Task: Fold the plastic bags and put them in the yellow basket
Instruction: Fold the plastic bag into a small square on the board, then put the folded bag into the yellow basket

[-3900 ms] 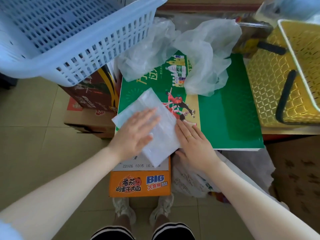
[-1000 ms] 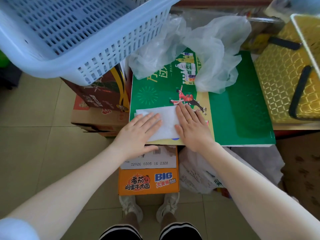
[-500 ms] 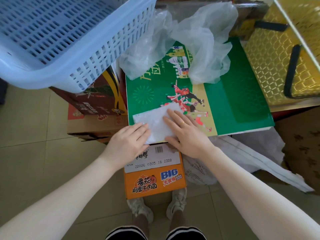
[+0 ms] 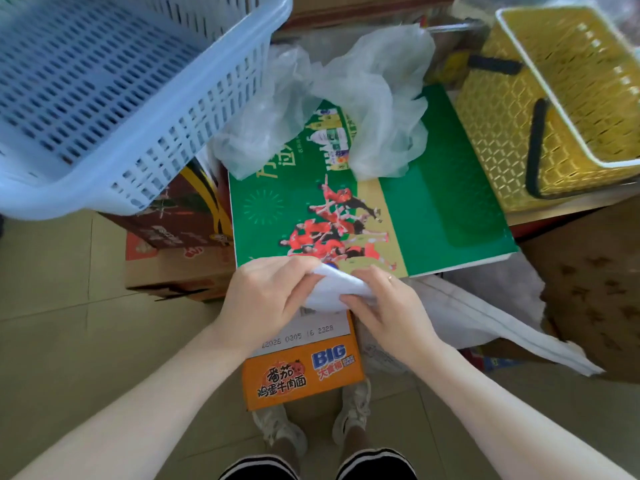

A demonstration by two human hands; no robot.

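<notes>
Both my left hand point(image 4: 268, 297) and right hand point(image 4: 384, 306) curl their fingers around the folded plastic bag point(image 4: 334, 289) at the near edge of the green box point(image 4: 450, 216). Beyond the box's far right corner sits the yellow basket point(image 4: 502, 109).

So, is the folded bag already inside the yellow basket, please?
No, both hands, left hand and right hand, hold the folded bag.

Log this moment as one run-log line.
step: folding | left hand: grips folded white bag | right hand: pinches same bag | yellow basket: not yet loaded | crumpled clear bag: waiting on green box
</notes>
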